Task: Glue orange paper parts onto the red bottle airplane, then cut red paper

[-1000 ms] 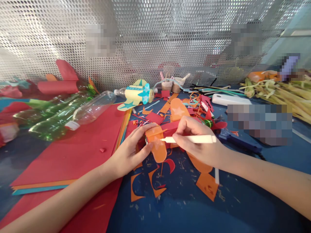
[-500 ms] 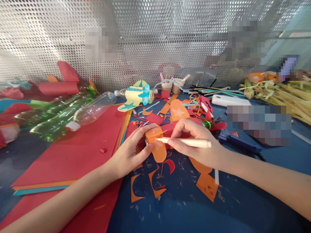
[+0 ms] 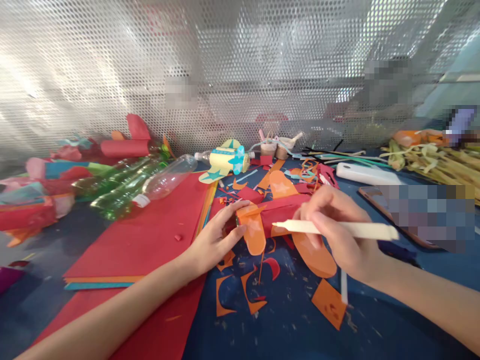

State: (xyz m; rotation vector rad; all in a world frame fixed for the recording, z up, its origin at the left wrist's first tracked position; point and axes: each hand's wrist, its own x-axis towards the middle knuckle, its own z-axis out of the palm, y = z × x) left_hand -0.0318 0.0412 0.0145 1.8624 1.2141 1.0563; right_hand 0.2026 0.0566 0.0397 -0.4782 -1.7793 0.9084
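My left hand point(image 3: 215, 242) grips the near end of a toy plane point(image 3: 283, 210) with a red paper-wrapped body. Between its thumb and fingers sits the plane's orange tail piece point(image 3: 255, 232), which bears a pale star. Orange wings stick out from the body, one toward the back point(image 3: 282, 185) and one toward me point(image 3: 317, 257). A white marker point(image 3: 363, 230) is pinched in my right hand point(image 3: 337, 225), its tip pointing left over the red body. Whether the tip touches the paper I cannot tell. The right fingers cover part of the body.
Red, orange and blue sheets point(image 3: 123, 245) lie stacked at left, with plastic bottles point(image 3: 168, 180) behind. A yellow toy plane point(image 3: 225, 159) and small cups point(image 3: 268, 148) stand at the back. Orange scraps point(image 3: 330, 302) litter the blue table. A phone point(image 3: 375, 202) and white glue gun point(image 3: 365, 173) are at right.
My right hand has drawn the marker away from the orange tail piece, to the right over the red body. My left hand still holds the tail end. The view has shifted slightly.
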